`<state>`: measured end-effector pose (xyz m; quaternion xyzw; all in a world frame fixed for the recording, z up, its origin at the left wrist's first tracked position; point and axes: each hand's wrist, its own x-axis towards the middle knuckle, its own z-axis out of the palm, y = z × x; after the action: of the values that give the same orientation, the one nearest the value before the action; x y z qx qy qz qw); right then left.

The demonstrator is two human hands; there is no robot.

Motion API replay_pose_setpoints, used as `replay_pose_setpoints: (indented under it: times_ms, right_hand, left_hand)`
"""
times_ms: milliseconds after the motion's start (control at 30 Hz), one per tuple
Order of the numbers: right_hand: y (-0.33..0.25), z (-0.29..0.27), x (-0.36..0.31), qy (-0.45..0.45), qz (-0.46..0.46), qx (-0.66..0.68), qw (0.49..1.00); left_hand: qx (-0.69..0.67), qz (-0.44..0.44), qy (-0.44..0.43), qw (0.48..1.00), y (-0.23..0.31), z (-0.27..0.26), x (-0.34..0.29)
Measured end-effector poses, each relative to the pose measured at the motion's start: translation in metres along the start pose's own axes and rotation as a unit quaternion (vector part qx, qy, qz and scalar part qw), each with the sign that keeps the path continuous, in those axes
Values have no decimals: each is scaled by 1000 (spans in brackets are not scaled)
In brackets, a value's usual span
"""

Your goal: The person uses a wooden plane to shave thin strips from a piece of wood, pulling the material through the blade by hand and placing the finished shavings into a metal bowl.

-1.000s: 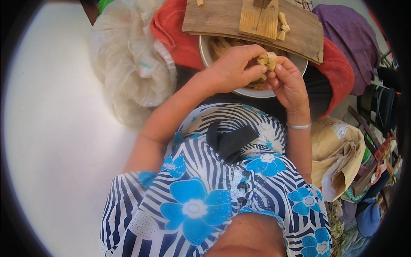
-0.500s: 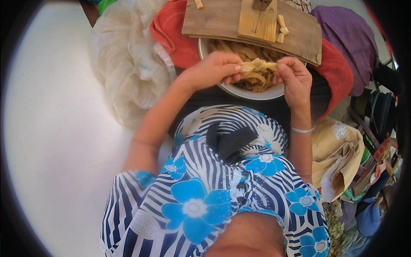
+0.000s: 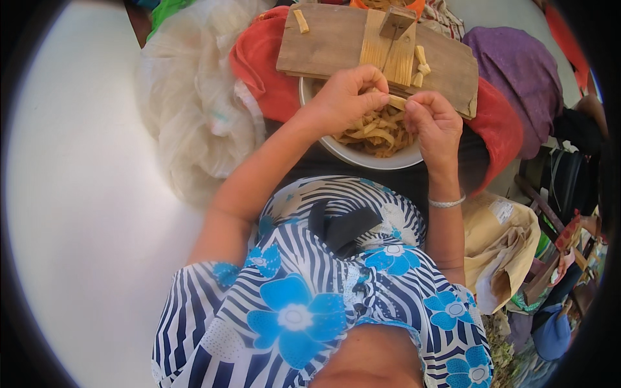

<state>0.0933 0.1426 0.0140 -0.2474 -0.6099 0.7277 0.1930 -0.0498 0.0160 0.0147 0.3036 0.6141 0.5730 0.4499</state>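
Before us sits the bowl [image 3: 378, 164] with strips [image 3: 383, 134] in it, our left hand [image 3: 352, 100] and right hand [image 3: 436, 124] above, a short strip [image 3: 397, 102] between them. Across its far side we have the board [image 3: 323, 48], bearing a small piece [image 3: 301, 21] at left, a block [image 3: 374, 55] mid-board and a knotted strip [image 3: 421, 66] just right of that. Left of us lies the plastic bag [image 3: 194, 110]; right, the paper bag [image 3: 495, 242], a cloth bundle [image 3: 514, 87] beyond it
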Motion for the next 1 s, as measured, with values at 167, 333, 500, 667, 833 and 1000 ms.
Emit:
replay_pose_setpoints:
  times_ms: [167, 333, 500, 667, 833, 1000]
  right_hand:
    - [-8, 6, 22, 0, -30, -42, 999]
    - [-9, 10, 47, 4, -26, -49, 998]
    - [-10, 13, 61, 10, -53, -110, 992]
    - [-11, 12, 67, 20, -48, -185, 981]
    - [7, 4, 74, 22, -139, -374, 917]
    - [-7, -10, 33, 16, -37, -307, 951]
  left_hand:
    - [34, 2, 20, 999, 11, -14, 12]
    - [86, 52, 41, 994, 8, -29, 34]
    - [91, 76, 55, 991, 10, -34, 45]
    - [138, 74, 75, 985, 9, -35, 54]
    - [347, 180, 145, 909, -12, -33, 65]
    - [313, 135, 174, 924, -11, -46, 41]
